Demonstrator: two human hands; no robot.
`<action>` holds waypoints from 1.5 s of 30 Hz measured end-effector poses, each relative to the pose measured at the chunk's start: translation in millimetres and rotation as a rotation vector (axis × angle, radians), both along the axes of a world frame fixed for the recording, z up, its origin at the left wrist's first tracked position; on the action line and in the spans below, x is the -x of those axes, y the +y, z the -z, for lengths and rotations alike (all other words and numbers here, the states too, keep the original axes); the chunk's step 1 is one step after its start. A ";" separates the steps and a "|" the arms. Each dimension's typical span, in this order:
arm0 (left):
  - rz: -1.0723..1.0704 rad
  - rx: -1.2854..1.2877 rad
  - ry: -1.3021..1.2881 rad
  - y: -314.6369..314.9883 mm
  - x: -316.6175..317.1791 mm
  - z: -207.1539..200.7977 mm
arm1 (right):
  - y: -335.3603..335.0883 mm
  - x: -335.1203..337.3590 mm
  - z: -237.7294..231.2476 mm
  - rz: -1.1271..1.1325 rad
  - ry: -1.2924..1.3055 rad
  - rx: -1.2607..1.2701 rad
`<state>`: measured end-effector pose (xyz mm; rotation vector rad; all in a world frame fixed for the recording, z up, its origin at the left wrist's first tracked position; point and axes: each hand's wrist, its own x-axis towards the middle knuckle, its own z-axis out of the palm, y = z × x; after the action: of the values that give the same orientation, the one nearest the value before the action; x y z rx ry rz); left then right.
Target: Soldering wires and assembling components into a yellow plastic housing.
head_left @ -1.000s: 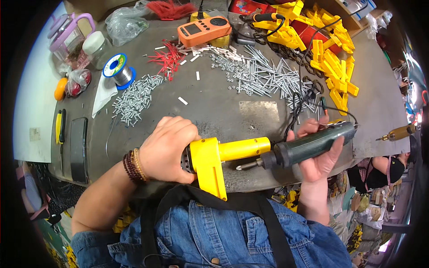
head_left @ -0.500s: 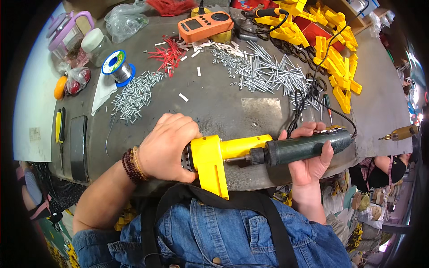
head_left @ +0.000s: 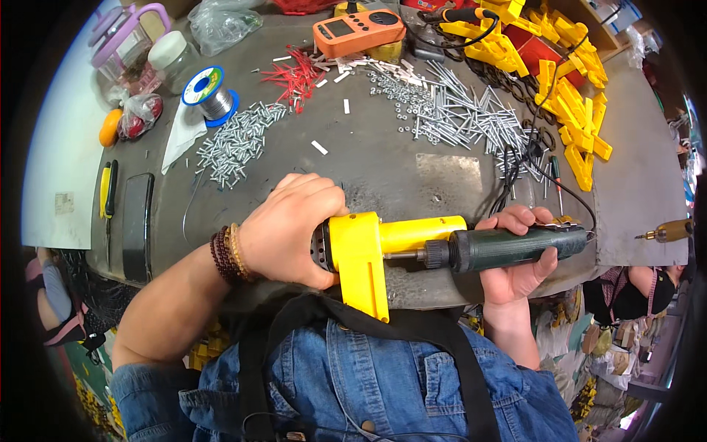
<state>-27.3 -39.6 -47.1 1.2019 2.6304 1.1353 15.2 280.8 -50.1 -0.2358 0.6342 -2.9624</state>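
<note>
My left hand [head_left: 291, 228] is wrapped round the black end of a yellow plastic housing [head_left: 359, 254], held over the bench's near edge. A yellow tube-like part points right from it, and a flat leg hangs down toward my denim shirt. In my right hand [head_left: 512, 281] lies a dark green electric screwdriver [head_left: 508, 249], fingers above and thumb across its near side. Its bit [head_left: 401, 255] points left and meets the housing's right face beside the tube. The very tip of the bit is hidden. A black cord leaves the screwdriver's right end.
Beyond my hands lie small screws [head_left: 239, 144], long screws [head_left: 479, 121], red wires [head_left: 296, 79] and an orange meter [head_left: 359, 33]. A solder spool [head_left: 213, 99], a phone [head_left: 138, 228] and cutters [head_left: 108, 191] are left. Yellow parts [head_left: 585, 118] pile up at right, near another screwdriver [head_left: 666, 230].
The bench and both hands appear slightly farther right in the picture, as the view has shifted. My grips on the housing and the screwdriver look the same, with the bit still against the housing.
</note>
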 end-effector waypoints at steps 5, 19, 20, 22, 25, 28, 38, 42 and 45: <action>0.017 -0.017 0.017 -1.7 -0.5 1.3 | -2.6 1.9 9.8 -0.063 0.115 -0.001; 0.153 0.186 -0.330 -3.1 35.9 -49.0 | 8.4 5.3 30.5 -0.109 0.262 -0.006; 0.049 0.095 -0.464 4.2 47.6 -47.9 | 6.9 5.2 31.2 -0.108 0.262 0.002; -0.191 0.249 -0.014 33.3 74.6 -29.7 | 5.9 6.8 29.4 -0.125 0.270 0.030; -0.196 0.353 0.356 71.6 98.9 -7.8 | 8.7 6.0 30.2 -0.112 0.255 0.046; -0.202 0.605 0.419 91.2 106.9 -8.7 | 6.3 4.1 28.1 -0.084 0.226 0.045; -0.372 0.081 0.242 31.0 18.5 -28.9 | 3.1 3.9 29.9 -0.068 0.205 0.046; -0.516 -0.008 0.195 -6.5 -65.1 -12.4 | -1.8 -1.2 24.0 -0.037 0.151 -0.016; -0.608 -0.077 0.127 2.9 -82.4 -7.9 | 0.5 -3.1 13.7 -0.002 0.117 -0.021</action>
<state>55.1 -36.7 -39.2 0.4846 3.1871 1.2651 18.2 281.3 -63.9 -0.4098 0.6769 -2.9553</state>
